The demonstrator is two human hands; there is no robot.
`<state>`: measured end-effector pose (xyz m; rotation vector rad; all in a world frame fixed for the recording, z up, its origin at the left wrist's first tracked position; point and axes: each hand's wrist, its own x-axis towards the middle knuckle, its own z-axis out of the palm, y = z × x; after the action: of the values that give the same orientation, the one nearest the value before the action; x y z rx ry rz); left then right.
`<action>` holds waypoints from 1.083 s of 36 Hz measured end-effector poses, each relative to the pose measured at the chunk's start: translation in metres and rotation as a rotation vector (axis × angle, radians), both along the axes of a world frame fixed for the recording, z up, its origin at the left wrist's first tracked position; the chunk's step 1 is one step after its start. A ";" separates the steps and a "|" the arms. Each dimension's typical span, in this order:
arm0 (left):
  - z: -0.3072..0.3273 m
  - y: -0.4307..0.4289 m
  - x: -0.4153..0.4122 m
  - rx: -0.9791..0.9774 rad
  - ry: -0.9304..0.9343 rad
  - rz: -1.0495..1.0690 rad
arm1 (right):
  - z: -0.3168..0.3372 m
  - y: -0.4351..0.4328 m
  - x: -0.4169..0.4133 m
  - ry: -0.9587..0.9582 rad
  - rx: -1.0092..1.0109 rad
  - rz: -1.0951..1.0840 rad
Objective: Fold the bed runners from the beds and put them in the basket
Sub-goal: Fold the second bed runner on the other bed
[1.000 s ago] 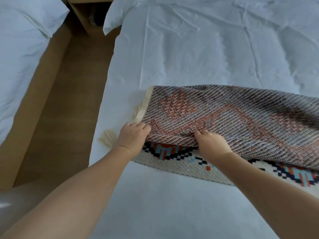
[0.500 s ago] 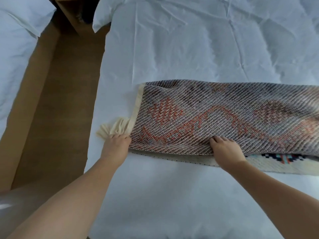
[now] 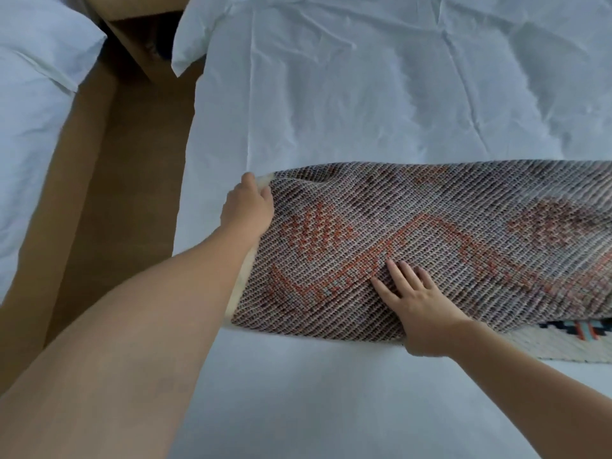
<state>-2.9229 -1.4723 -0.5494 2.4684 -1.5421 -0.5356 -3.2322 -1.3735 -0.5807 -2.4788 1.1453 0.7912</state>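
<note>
Under right hand (image 3: pixel 417 299), fingers spread flat and pressing: bed runner (image 3: pixel 463 233), folded lengthwise on white bed (image 3: pixel 364 94), woven reverse up, patterned face peeking out right of wrist. Left hand (image 3: pixel 246 210) at runner's far end corner, fingers curled on cream edge; forearm hides part of that edge. Beyond fingertips: creased sheet, pillow corner (image 3: pixel 188 44). Left of left hand: wooden floor (image 3: pixel 132 193), second bed (image 3: pixel 29 127), nightstand (image 3: pixel 145 38).
</note>
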 end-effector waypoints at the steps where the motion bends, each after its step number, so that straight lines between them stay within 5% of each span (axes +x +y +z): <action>1: -0.001 -0.008 0.002 0.020 0.020 0.040 | -0.003 -0.002 0.003 -0.006 0.021 0.018; 9: -0.017 -0.043 0.006 0.064 0.283 0.119 | -0.009 -0.021 0.027 -0.145 0.120 0.011; 18: -0.022 -0.065 0.007 -0.032 0.714 0.131 | -0.021 -0.029 0.035 -0.223 -0.125 -0.036; 21: -0.014 -0.073 0.010 -0.204 0.786 0.171 | -0.027 -0.029 0.034 -0.232 -0.179 -0.031; 24: -0.008 -0.078 0.013 -0.277 0.710 0.217 | -0.034 -0.026 0.033 -0.246 -0.208 -0.033; 29: -0.026 -0.074 0.021 -0.111 0.400 0.250 | -0.040 -0.021 0.032 -0.254 -0.210 -0.048; 36: -0.037 -0.040 -0.007 -0.071 -0.152 -0.065 | -0.037 -0.015 0.022 -0.251 -0.211 -0.103; 39: -0.033 -0.023 -0.057 -0.083 -0.163 -0.354 | -0.031 -0.010 0.000 -0.228 -0.212 -0.159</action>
<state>-2.9802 -1.4955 -0.5829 2.2356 -2.0393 -0.3167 -3.2321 -1.3835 -0.6121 -2.5219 1.3791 0.3480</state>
